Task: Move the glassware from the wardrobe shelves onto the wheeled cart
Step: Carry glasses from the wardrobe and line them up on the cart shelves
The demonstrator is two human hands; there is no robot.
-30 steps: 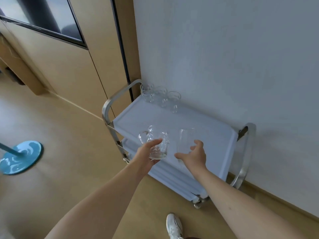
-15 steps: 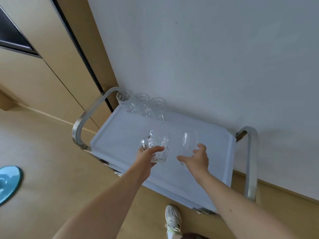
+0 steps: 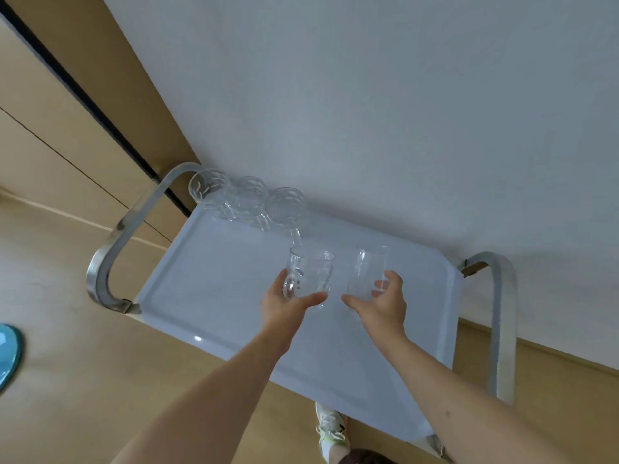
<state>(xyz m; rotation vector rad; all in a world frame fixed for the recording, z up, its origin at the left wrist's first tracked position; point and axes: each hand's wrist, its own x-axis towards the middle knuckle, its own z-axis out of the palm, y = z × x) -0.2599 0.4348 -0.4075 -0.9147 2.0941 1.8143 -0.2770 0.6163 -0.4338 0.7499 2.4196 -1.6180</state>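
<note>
The wheeled cart (image 3: 214, 306) has a pale blue top tray and stands against a white wall. My left hand (image 3: 284, 306) grips a clear patterned glass mug (image 3: 311, 274) above the tray's middle. Beside it, my right hand (image 3: 382, 304) holds a plain clear tumbler (image 3: 368, 272), fingers curled round its lower part. Both glasses are upright; whether they touch the tray I cannot tell. Three clear glass mugs (image 3: 248, 199) stand in a row at the tray's far left corner.
Curved metal handles rise at the cart's left end (image 3: 114, 262) and right end (image 3: 499, 316). Wooden wardrobe panels (image 3: 50, 135) fill the left. A blue round base (image 3: 6, 356) lies on the floor at the far left. My white shoe (image 3: 330, 430) shows under the cart's near edge.
The view has closed in on the cart. Both hands have carried their glasses forward over the tray, toward the row of mugs.
</note>
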